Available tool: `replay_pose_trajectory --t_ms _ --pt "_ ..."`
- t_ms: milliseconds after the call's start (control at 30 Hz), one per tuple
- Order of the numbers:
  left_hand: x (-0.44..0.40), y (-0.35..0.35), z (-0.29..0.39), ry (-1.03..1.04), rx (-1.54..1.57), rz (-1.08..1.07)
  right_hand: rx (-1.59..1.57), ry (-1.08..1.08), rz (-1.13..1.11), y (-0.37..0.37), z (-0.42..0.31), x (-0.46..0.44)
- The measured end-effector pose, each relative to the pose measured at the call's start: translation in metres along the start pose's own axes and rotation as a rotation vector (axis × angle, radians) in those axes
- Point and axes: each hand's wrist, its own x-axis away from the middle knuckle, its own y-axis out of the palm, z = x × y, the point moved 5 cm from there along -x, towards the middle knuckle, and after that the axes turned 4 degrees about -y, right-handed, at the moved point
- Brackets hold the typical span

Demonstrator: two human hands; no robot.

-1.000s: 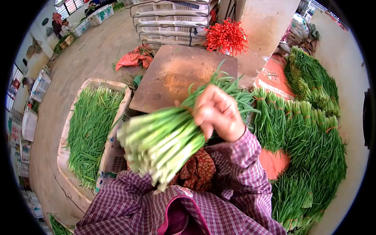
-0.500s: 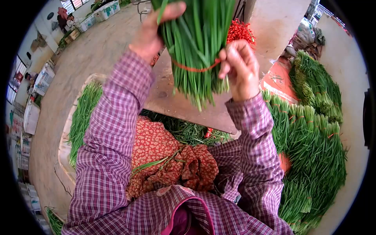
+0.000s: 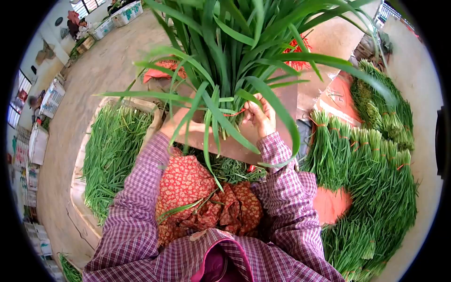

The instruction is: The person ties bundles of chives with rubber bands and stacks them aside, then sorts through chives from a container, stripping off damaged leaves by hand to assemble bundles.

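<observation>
A thick bunch of green Chinese chives [image 3: 225,61] stands over the board, leaves fanning up and outward, stem ends down. My left hand [image 3: 185,121] is wrapped round its lower part from the left, partly hidden by drooping leaves. On the other side, my right hand [image 3: 262,115] has thumb and fingers pinched on a thin red band [image 3: 236,113] that runs across the stems. The brown board [image 3: 235,148] lies below both hands. A patterned red cloth [image 3: 188,174] covers my lap, with a few loose leaves on it.
To the left, a shallow crate [image 3: 77,188] holds loose chives [image 3: 112,160]. Many banded bunches [image 3: 376,174] are stacked on the right over orange sheeting [image 3: 331,207]. A pile of red bands [image 3: 298,51] lies beyond the chives. Green trimmings [image 3: 235,169] lie under the board's near edge.
The bunch has come down from high in front of me, and its leaves now spread into view. Both hands have moved lower with it, my right hand also leftward.
</observation>
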Motion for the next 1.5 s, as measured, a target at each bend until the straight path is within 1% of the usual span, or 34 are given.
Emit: replay_pose_trajectory --t_ms 33,67,100,133,200,233,267,300,367,400,433,467,500,533,600,667,700,767,833,900,933,1000,1033,1067,1133,1200,1267,1300,1333,1367,1400,1433,1467,1500 --pt "-0.002 0.009 0.013 0.012 -0.021 0.04 -0.003 -0.019 -0.01 0.003 0.001 -0.001" --pt "-0.009 0.015 0.021 -0.006 0.055 0.056 -0.005 -0.038 -0.018 0.006 0.002 -0.001" --pt "-0.016 0.02 0.028 -0.024 0.132 0.073 -0.085 0.081 0.052 0.014 -0.001 -0.002" --pt "-0.021 0.02 0.038 -0.157 0.19 0.119 0.0 -0.005 0.01 0.021 -0.008 -0.005" --pt "-0.03 0.019 0.053 -0.065 0.697 0.154 -0.013 0.016 0.07 0.028 -0.026 -0.014" --pt "-0.027 0.015 0.082 -0.039 0.489 0.179 0.006 0.014 0.019 0.028 -0.035 -0.022" --pt "-0.021 0.01 0.109 -0.017 0.28 0.208 -0.029 -0.131 -0.064 0.036 -0.053 -0.027" --pt "-0.031 0.002 0.104 0.043 0.285 0.18 -0.055 -0.152 -0.063 0.043 -0.066 -0.025" --pt "-0.033 0.002 0.099 -0.046 0.381 0.119 -0.067 -0.178 -0.056 0.05 -0.083 -0.017" --pt "-0.034 0.003 0.089 -0.027 0.403 0.051 -0.003 -0.193 -0.077 0.044 -0.077 -0.012" --pt "-0.037 0.003 0.071 -0.061 0.291 0.132 0.035 -0.159 -0.05 0.034 -0.059 -0.006" --pt "-0.034 0.009 0.065 0.011 0.199 0.211 0.074 -0.128 -0.023 0.021 -0.036 0.001" --pt "-0.031 0.014 0.059 0.076 0.102 0.297 0.096 -0.006 0.031 0.007 -0.009 0.007" --pt "-0.029 0.017 0.064 0.082 0.339 0.224 0.01 -0.048 0.046 0.008 -0.003 0.012" --pt "-0.036 0.018 0.085 -0.07 0.288 0.043 0.023 -0.061 0.126 0.009 -0.006 0.012" --pt "-0.049 0.002 0.101 0.001 0.102 0.132 -0.05 -0.051 0.14 0.018 -0.02 0.012" --pt "-0.058 0.001 0.119 0.083 0.167 0.083 -0.084 -0.08 0.096 0.02 -0.02 0.01" --pt "-0.085 -0.005 0.125 0.061 0.068 0.115 -0.137 -0.127 0.131 0.029 -0.03 0.021" --pt "-0.094 0.018 0.153 0.045 0.149 -0.086 -0.152 -0.149 0.162 0.035 -0.038 0.034" --pt "-0.096 0.043 0.177 0.088 0.083 -0.215 -0.197 -0.218 0.268 0.033 -0.043 0.048" --pt "-0.101 0.053 0.177 0.09 0.086 -0.219 -0.192 -0.22 0.272 0.033 -0.041 0.055" --pt "-0.11 0.079 0.164 -0.058 0.066 -0.371 -0.184 -0.231 0.414 0.022 -0.028 0.073" --pt "-0.118 0.086 0.15 -0.041 -0.025 -0.368 -0.171 -0.202 0.45 0.016 -0.017 0.082" --pt "-0.122 0.079 0.124 -0.174 -0.363 -0.135 -0.168 -0.149 0.49 0.008 -0.006 0.089" --pt "-0.109 0.072 0.107 -0.213 -0.33 -0.176 -0.109 -0.044 0.562 -0.002 0.009 0.096" --pt "-0.074 0.061 0.101 -0.036 -0.496 -0.139 -0.057 -0.081 0.557 -0.007 0.003 0.09" --pt "-0.026 0.075 0.102 0.042 -0.992 -0.123 0.665 -0.13 0.325 0.003 -0.022 0.078" --pt "-0.004 0.083 0.094 0.124 -1.047 -0.054 0.62 -0.179 0.299 0.015 -0.032 0.072" --pt "0.011 0.088 0.078 0.203 -1.101 0.014 0.615 -0.178 0.294 0.018 -0.038 0.064" --pt "0.015 0.088 0.063 0.254 -1.13 0.063 0.707 -0.198 0.233 0.021 -0.043 0.055" --pt "0.017 0.084 0.061 0.245 -1.131 0.064 0.8 -0.217 0.169 0.024 -0.047 0.046" --pt "0.012 0.078 0.061 0.222 -1.094 0.056 0.812 -0.259 0.116 0.028 -0.054 0.038" --pt "0.005 0.071 0.061 0.205 -1.058 0.047 0.812 -0.259 0.118 0.029 -0.06 0.032" --pt "-0.001 0.062 0.069 0.22 -0.956 -0.039 0.79 -0.256 0.071 0.033 -0.064 0.027"
